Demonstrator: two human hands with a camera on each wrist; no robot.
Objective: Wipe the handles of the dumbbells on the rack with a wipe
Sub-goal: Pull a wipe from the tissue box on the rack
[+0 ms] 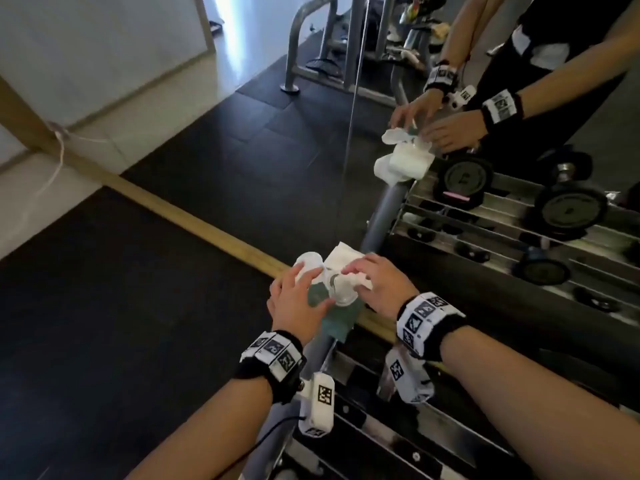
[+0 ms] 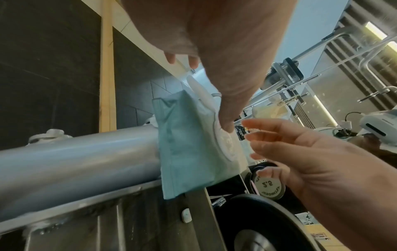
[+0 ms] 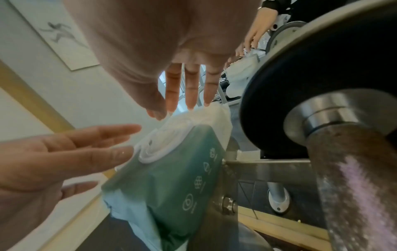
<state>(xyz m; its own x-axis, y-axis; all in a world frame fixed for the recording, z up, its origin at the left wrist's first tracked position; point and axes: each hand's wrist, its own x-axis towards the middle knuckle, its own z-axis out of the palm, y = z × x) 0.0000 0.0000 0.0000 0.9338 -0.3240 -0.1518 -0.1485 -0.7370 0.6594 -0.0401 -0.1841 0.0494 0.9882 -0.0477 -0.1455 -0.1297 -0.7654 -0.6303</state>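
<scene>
Head view dim overall, dark floor (image 1: pixel 173 237) soaking up light; bright daylight patch top left, w/ glare streak on the wall (image 1: pixel 104 46). Edges bend, wide-angle. Left wrist cam: palm close-up soft, ceiling lights (image 2: pixel 378 32) blown out, sheen along the rack tube (image 2: pixel 75 152). Right wrist cam: dumbbell handle (image 3: pixel 352 169) smeared, prob. out of focus; fingers (image 3: pixel 191 88) backlit.

A dumbbell plate (image 2: pixel 269 186) reads "2.5", seen upside down.

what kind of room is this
Most likely a gym or fitness room: dumbbells sit on a metal rack against a wall mirror, with black rubber floor tiles and a metal-framed exercise machine showing in it.
</scene>
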